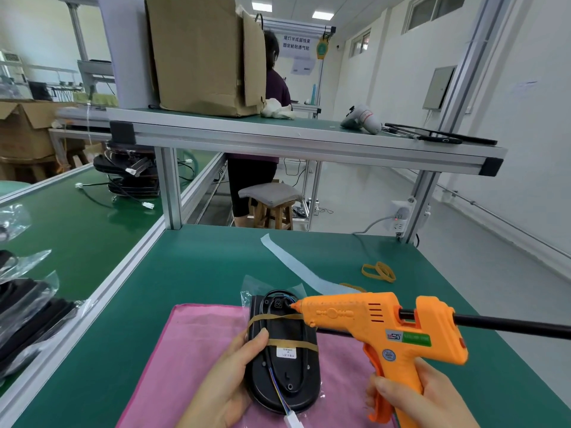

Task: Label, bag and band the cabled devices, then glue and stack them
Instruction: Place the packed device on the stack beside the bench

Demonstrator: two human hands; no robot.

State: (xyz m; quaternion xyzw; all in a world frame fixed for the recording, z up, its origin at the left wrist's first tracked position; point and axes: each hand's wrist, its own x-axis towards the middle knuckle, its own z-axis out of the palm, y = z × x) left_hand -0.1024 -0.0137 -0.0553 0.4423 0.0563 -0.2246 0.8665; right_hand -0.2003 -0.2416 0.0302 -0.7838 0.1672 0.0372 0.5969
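Observation:
A black oval device (285,362) in a clear bag lies on a pink cloth (185,350), with tan rubber bands crossing it and a white label on its back. Its coloured cable ends in a white plug (293,421) at the near end. My left hand (228,384) holds the device by its left edge, thumb on top. My right hand (414,396) grips the handle of an orange glue gun (380,329), a black glue stick poking out behind. The gun's nozzle touches the cable socket at the device's far end (289,304).
Loose rubber bands (378,271) and a white paper strip (296,267) lie on the green table beyond the device. Bagged black devices (27,316) are piled at left past an aluminium rail. A shelf with a cardboard box (204,54) spans overhead. Another person stands behind, by a stool.

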